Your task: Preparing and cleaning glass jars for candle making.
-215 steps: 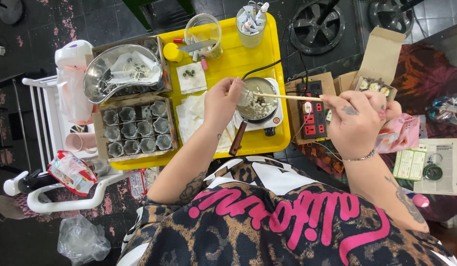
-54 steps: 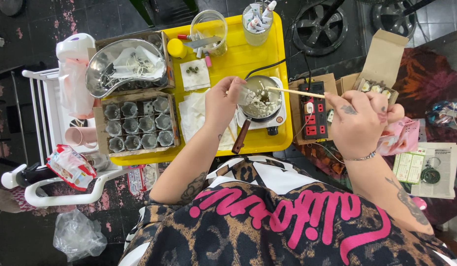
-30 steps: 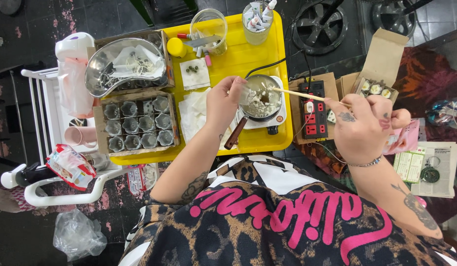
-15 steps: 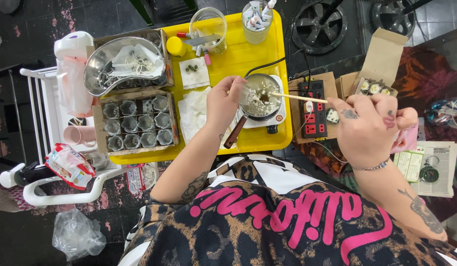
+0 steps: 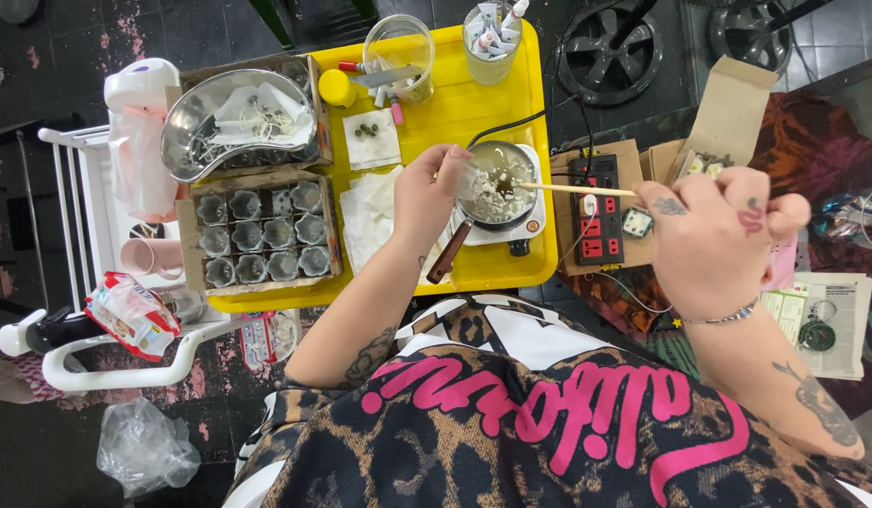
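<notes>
Steel and small, the pot (image 5: 497, 183) sits on a white hotplate (image 5: 523, 218) at the right side of my yellow surface (image 5: 474, 103), its dark wooden handle slanting down toward me. Inside it lie pale, whitish lumps, heaped in the middle. My left hand (image 5: 427, 193) is closed on a small clear cup (image 5: 469, 179), tipped at the pot's left rim. My right hand (image 5: 713, 235) is off the surface to the right, fingers pinched shut around the end of a thin wooden stick (image 5: 572, 189); the stick runs level to the left and its tip rests in the lumps.

To the left, a cardboard tray (image 5: 257, 235) holds three rows of small grey cups. Behind it a metal kidney bowl (image 5: 238, 118) holds white wicks in a loose tangle. A white napkin (image 5: 372, 139) carries a few small dark bits. At the back edge stand a glass jar (image 5: 398, 52) with tools in it and a clear cup of tubes (image 5: 492, 38). A power strip (image 5: 601, 207) lies on a box right of the hotplate.
</notes>
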